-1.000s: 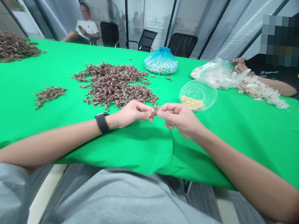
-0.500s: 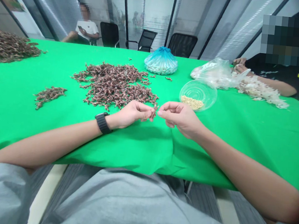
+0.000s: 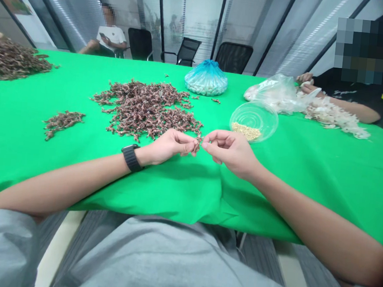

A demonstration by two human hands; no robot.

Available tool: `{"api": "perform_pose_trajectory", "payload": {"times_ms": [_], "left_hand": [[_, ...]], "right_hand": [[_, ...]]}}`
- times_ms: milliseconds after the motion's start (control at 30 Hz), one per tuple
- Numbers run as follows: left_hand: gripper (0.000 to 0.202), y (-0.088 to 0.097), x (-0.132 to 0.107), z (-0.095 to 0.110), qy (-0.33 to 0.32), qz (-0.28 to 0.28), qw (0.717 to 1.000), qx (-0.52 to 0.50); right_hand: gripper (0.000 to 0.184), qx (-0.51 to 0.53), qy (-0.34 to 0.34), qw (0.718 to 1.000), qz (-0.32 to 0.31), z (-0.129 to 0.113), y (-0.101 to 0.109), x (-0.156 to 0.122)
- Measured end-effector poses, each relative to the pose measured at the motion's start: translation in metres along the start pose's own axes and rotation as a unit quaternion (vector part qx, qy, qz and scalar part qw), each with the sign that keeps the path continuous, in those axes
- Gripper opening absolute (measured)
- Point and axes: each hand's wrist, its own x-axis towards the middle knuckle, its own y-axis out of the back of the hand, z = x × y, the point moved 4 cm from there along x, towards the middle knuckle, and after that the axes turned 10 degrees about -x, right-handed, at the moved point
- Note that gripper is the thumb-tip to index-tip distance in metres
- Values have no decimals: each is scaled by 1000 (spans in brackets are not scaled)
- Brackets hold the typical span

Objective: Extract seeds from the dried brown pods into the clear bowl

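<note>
The fingers of the left hand [image 3: 169, 148] close on a small dried brown sprig [image 3: 196, 146]. The curled fingers of the right hand [image 3: 229, 152] sit just beside it, contact unclear, above the green-covered tabletop [image 3: 308, 195], near a heap of sprigs [image 3: 147, 110].

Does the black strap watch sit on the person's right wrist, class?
No, the black strap watch sits on the wrist behind the left hand, and the wrist behind the right hand is bare.
</note>
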Motion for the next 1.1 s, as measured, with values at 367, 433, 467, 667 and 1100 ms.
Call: {"api": "perform_pose_trajectory", "payload": {"times_ms": [367, 433, 467, 667, 1100], "left_hand": [[47, 0, 0, 1, 9, 13, 1000, 5], [47, -1, 0, 1, 8, 13, 1000, 4], [47, -1, -1, 1, 7, 11, 1000, 3], [46, -1, 0, 3, 11, 17, 1000, -3], [43, -1, 3, 6, -14, 36, 997, -70]], "right_hand": [[33, -33, 28, 999, 5, 0, -1, -2], [32, -35, 25, 999, 3, -1, -1, -2], [32, -35, 23, 999, 0, -1, -1, -2], [29, -35, 17, 999, -23, -1, -2, -3], [27, -48, -48, 998, 8, 9, 4, 5]]}}
